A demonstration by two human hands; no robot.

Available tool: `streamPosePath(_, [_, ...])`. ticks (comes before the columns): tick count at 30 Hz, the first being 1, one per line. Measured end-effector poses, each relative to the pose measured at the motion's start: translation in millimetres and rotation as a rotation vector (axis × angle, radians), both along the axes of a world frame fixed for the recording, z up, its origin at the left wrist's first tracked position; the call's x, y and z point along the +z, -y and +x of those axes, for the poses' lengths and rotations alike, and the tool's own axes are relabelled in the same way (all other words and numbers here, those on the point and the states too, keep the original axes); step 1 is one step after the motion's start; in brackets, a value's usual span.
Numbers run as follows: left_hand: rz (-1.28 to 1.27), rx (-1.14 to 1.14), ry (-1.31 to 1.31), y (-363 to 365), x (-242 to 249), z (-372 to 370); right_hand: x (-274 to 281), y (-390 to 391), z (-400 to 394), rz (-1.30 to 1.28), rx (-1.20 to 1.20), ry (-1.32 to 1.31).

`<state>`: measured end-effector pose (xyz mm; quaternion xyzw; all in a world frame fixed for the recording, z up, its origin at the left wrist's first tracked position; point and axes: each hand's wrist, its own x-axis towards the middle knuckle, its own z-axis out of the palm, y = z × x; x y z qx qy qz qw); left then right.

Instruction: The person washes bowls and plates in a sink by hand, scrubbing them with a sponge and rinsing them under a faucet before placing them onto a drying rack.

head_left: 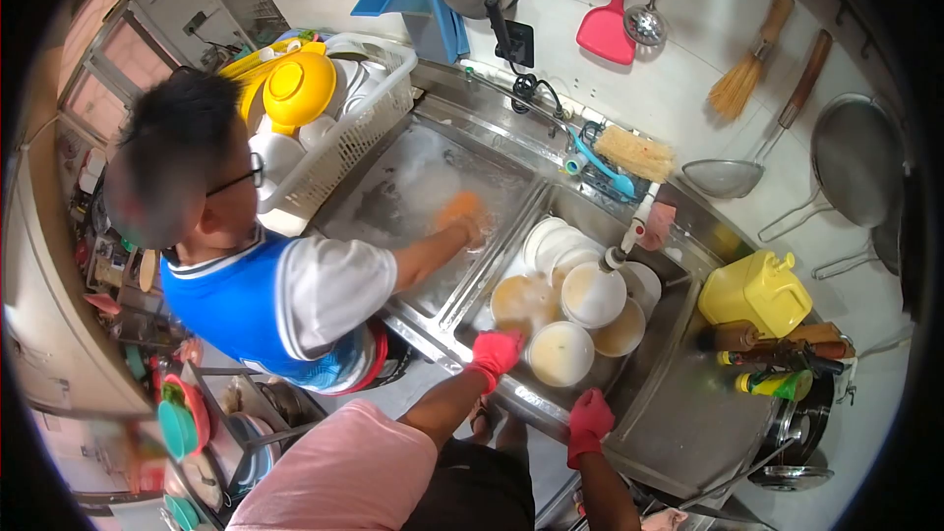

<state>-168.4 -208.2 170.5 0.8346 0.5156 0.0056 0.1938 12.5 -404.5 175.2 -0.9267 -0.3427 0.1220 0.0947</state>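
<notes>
My left hand (pixel 498 352), in a pink-red glove, is closed at the front of the right basin, close beside a white bowl of cloudy liquid (pixel 560 354). What it holds, if anything, is too small to tell. My right hand (pixel 590 417), gloved alike, is curled closed at the basin's front rim, right of that bowl; its fingertips are hidden. White bowls (pixel 594 295) with cloudy or brownish liquid crowd the basin under the tap (pixel 616 258). Stacked white dishes (pixel 554 240) lie behind them.
A co-worker in a blue vest (pixel 221 300) reaches into the soapy left basin (pixel 393 182) with an orange cloth or sponge (pixel 460 208). Dishes fill a white basket (pixel 369 103) behind it. A yellow jug (pixel 755 293) stands right. Strainers (pixel 723 177) hang on the wall.
</notes>
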Motion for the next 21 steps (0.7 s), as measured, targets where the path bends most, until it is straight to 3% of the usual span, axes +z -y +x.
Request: streamPosePath(21, [-0.041, -0.001, -0.019, 0, 9, 1, -3, 1, 0, 0.065, 0.015, 0.038])
